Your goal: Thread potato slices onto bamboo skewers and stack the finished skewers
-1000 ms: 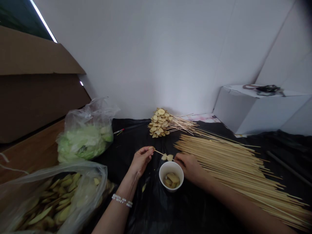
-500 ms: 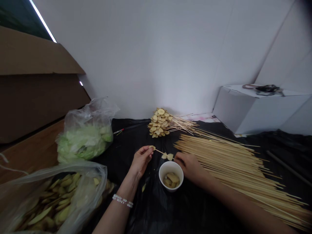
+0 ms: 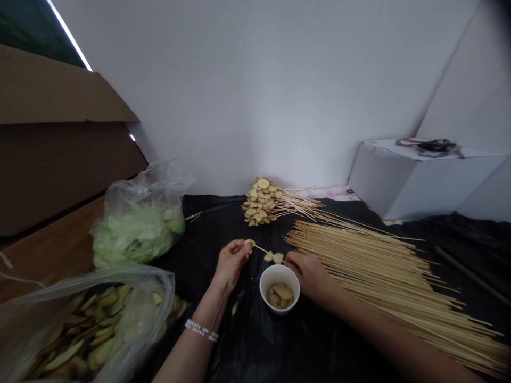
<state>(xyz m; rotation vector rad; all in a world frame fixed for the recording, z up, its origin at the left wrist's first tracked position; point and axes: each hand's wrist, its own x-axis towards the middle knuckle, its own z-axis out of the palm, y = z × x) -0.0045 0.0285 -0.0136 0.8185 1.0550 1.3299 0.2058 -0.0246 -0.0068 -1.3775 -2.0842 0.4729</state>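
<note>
As both hands meet over one bamboo skewer (image 3: 259, 249), it sits just above a white paper cup (image 3: 279, 290), tilted slightly down to the right. Left hand (image 3: 232, 263) is closed in a tight pinch, thumb and fingers gripping the skewer's near end, with one slice at the tip. Right hand (image 3: 309, 274) is curled, fingertips at the other end; can't tell if it's actually pinching. Three pale yellow slices (image 3: 273, 257) in total are on the skewer, two of them side by side mid-stick. Cup holds more slices, and its rim is just below the right hand. Pearl bracelet (image 3: 202, 330) on left wrist. Everything sits on a black plastic sheet (image 3: 255, 351). Lower left, a clear plastic bag (image 3: 80, 330) holds a heap of slices; behind it is a second bag of pale green pieces (image 3: 136, 234). To the right, a big fan of loose skewers (image 3: 379, 282) lies flat. Further back, a bundle of finished skewers (image 3: 259, 205) is stacked with slices. Cardboard box (image 3: 59, 133) far left, white box (image 3: 423, 181) far right, white wall (image 3: 247, 90) behind
</note>
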